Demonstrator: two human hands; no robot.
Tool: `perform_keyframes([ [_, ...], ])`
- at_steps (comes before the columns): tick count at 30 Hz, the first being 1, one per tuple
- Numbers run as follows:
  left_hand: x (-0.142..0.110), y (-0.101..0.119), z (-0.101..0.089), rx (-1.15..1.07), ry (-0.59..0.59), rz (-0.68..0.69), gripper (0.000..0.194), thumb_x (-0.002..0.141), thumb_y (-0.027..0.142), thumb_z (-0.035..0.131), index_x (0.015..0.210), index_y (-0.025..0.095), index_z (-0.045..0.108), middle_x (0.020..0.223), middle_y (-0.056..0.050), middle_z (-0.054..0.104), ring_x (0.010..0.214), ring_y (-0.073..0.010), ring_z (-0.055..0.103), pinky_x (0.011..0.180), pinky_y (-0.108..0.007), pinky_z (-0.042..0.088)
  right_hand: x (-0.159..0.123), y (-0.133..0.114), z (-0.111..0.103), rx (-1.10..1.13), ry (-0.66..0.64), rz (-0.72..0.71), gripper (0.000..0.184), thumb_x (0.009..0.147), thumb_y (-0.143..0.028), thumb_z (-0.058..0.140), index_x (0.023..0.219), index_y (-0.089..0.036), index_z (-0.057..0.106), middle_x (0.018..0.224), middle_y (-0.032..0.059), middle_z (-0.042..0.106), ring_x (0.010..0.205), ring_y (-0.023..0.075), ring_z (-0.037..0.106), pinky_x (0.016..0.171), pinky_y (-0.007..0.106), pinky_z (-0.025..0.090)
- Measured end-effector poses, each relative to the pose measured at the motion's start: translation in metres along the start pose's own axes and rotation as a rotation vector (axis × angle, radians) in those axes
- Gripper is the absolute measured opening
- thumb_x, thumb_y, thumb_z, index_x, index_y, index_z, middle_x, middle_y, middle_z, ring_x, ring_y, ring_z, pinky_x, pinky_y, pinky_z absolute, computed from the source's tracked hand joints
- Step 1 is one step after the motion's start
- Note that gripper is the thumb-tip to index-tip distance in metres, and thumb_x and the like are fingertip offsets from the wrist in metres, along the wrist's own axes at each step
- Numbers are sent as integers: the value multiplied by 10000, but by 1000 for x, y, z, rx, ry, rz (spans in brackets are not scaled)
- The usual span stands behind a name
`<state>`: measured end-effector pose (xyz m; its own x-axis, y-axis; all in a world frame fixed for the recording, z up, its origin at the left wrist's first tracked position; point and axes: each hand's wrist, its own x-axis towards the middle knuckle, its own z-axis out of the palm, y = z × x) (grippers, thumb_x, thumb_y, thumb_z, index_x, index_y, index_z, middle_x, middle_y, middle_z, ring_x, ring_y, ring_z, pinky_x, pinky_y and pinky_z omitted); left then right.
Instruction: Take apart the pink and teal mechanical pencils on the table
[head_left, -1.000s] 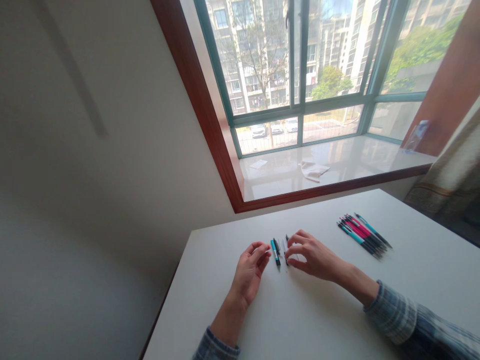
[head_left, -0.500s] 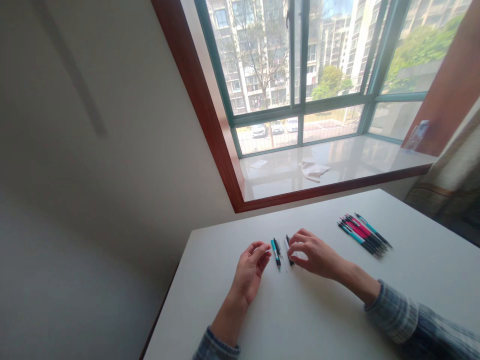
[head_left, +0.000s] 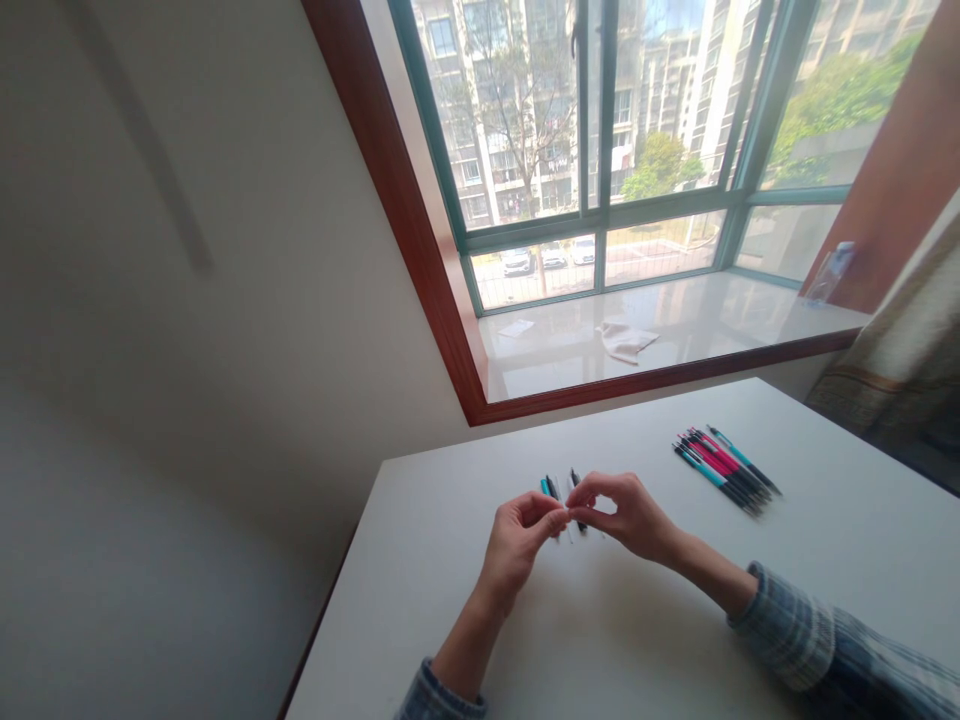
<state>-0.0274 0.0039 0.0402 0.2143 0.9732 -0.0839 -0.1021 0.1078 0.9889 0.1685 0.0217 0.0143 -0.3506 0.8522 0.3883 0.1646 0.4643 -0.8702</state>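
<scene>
My left hand (head_left: 516,545) and my right hand (head_left: 634,515) meet fingertip to fingertip above the white table (head_left: 405,580). Each is closed in a pinch, but whatever sits between the fingertips is too small or hidden to make out. Behind the left fingers, the ends of a teal pen part (head_left: 545,486) and a black pen part (head_left: 553,486) show. A thin pale stick (head_left: 559,487) lies beside them. Behind the right fingertips is a black-and-white pen part (head_left: 574,477), partly covered by my hand.
Several teal, red and black pens (head_left: 724,470) lie side by side at the right of the table. On the windowsill beyond are a crumpled cloth (head_left: 627,342), a flat paper (head_left: 516,328) and a clear bottle (head_left: 831,273). A curtain (head_left: 885,350) hangs at the right.
My left hand has moved right, from beside the teal part to over the pen parts. My right fingers have left the black-and-white part and closed to a pinch against the left fingertips.
</scene>
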Motion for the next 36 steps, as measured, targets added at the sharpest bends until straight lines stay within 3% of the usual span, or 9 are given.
perform_keyframes([
  [3, -1, 1, 0, -3, -7, -3, 268, 698, 374, 893, 747, 136, 780, 675, -58, 714, 659, -163, 612, 669, -254, 472, 2, 1, 2, 198, -44, 100, 306, 880, -485, 735, 894, -180, 760, 807, 51, 768, 749, 195, 706, 694, 297, 555],
  [6, 0, 0, -1, -10, 16, -20, 315, 722, 401, 871, 868, 134, 788, 772, -98, 759, 693, -188, 654, 690, -281, 507, 5, 8, -1, 261, 19, 156, 331, 881, -499, 724, 890, -169, 745, 816, 51, 758, 758, 192, 700, 707, 298, 558],
  [11, 2, -1, -6, -35, 161, 10, 329, 757, 407, 824, 938, 140, 764, 806, -96, 759, 689, -176, 663, 691, -275, 525, 11, 31, -22, 19, 177, 134, 318, 923, -499, 655, 916, -188, 724, 869, 44, 748, 832, 197, 695, 816, 336, 563],
  [14, 2, -2, -9, -32, 194, 9, 284, 754, 379, 813, 913, 150, 760, 807, -84, 754, 686, -164, 653, 689, -263, 518, 11, 42, -33, -142, 126, 129, 311, 953, -486, 607, 925, -204, 735, 879, 35, 739, 834, 191, 690, 830, 344, 554],
  [18, 2, -3, -10, 0, 235, 51, 233, 778, 358, 778, 900, 161, 758, 796, -63, 746, 652, -141, 620, 661, -247, 490, 10, 48, -36, -274, 39, 131, 305, 963, -452, 597, 884, -205, 756, 948, 48, 701, 760, 164, 646, 729, 306, 525],
  [25, 2, -4, -10, 32, 250, 75, 202, 805, 339, 745, 902, 162, 749, 799, -55, 738, 647, -134, 598, 653, -240, 469, 7, 50, -31, -331, -42, 124, 197, 938, -365, 656, 888, -222, 782, 971, 49, 686, 754, 159, 624, 743, 299, 508],
  [36, 1, -6, -9, 46, 239, 71, 201, 817, 336, 730, 912, 159, 737, 798, -53, 729, 649, -131, 579, 656, -238, 461, 8, 51, -29, -313, 10, 156, 178, 909, -388, 694, 909, -255, 811, 971, 35, 716, 707, 148, 607, 701, 283, 492],
])
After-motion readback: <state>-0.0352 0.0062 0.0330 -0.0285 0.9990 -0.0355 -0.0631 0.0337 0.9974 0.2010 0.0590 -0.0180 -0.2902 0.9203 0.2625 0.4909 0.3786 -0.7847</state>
